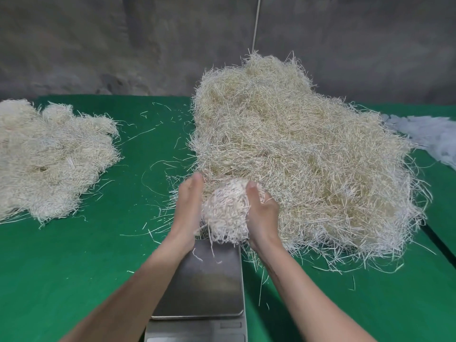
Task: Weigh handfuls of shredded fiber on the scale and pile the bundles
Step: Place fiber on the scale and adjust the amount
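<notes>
Over the scale (202, 280), hands (188, 208) (262, 213) cup a bundle (225, 211), its length running away.

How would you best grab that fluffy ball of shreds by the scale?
Cup the fiber bundle at its two flanks, coming from left and right together, as the left hand and right hand do. It is a loose round tangle with strands dangling, so a one-sided pinch would likely pull out only a tuft.
</notes>
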Motion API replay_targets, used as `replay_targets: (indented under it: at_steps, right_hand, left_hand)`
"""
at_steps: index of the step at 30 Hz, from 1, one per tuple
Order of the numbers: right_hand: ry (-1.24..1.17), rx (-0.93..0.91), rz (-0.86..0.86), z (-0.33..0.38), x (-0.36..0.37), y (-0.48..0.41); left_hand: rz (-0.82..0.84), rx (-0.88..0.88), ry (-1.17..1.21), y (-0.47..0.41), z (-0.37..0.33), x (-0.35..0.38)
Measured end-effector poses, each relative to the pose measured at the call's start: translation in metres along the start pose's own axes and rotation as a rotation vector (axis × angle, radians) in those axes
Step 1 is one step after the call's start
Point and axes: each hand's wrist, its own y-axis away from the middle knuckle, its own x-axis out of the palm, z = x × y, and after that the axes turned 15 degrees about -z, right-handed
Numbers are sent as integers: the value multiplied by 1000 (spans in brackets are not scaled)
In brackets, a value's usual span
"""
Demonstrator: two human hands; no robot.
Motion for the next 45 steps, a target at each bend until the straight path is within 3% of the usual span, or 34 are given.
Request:
replay_targets:
  at_steps: [3, 6, 9, 11, 14, 17, 19, 22, 24, 28, 33, 35, 37, 40, 43, 45]
  right_hand:
    - [-116, 82, -81, 2, 10, -2]
    - [49, -213, 19, -13, 18, 41]
    - [212, -470, 104, -16, 18, 53]
    - [183, -386, 77, -7, 16, 33]
    - [-83, -227, -34, -5, 16, 36]
    - [18, -337, -18, -13, 22, 53]
    - [103, -291, -26, -9, 18, 41]
    - [54, -205, 156, -9, 13, 31]
    - [5, -108, 225, -11, 15, 34]
    - [-166, 230, 46, -5, 10, 15]
    - [-194, 265, -50, -10, 4, 9]
    - [-145, 213, 23, -12, 7, 11]
    - [-116, 125, 103, -17, 8, 11]
    - [-129, -59, 152, -21, 1, 3]
    - [-136, 12, 128, -42, -10, -21]
    - [86, 56, 200, -67, -16, -36]
  left_hand:
    - [178, -523, 328, 24, 7, 0]
    - [65, -690, 435, 24, 3, 11]
    - [-205, -440, 305, 15, 6, 12]
    - [-143, -307, 191, 23, 5, 14]
    - [-25, -178, 47, 26, -2, 18]
    - [-112, -76, 53, 5, -3, 24]
    - [-78, 33, -81, 4, 3, 23]
    - [-33, 209, -199, 1, 10, 22]
    - [-8, 145, -169, -1, 5, 23]
    - [91, -225, 71, -3, 5, 15]
    - [299, -514, 372, 24, 36, -9]
    - [284, -498, 378, 35, 43, -7]
    - [167, -423, 289, 32, 49, -2]
    - [126, -439, 401, 16, 44, -4]
    - [132, -429, 466, 7, 40, -15]
    - [110, -427, 483, 0, 41, -27]
